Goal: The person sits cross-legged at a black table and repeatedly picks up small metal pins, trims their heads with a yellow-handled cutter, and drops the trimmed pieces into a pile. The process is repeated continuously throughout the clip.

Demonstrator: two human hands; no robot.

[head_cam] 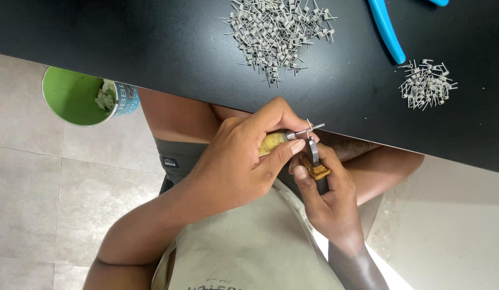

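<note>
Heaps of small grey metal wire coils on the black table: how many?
2: the large heap of small grey metal wire coils at top centre, the smaller heap at right beside the blue plier handle.

A single head-worn camera looks steeply down, close over the hands [281, 166] and black table [153, 48] edge.

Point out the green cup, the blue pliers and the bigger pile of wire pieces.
green cup [70, 96], head view, inner wall.
blue pliers [388, 29], head view, handle.
bigger pile of wire pieces [279, 35], head view, middle.
</note>
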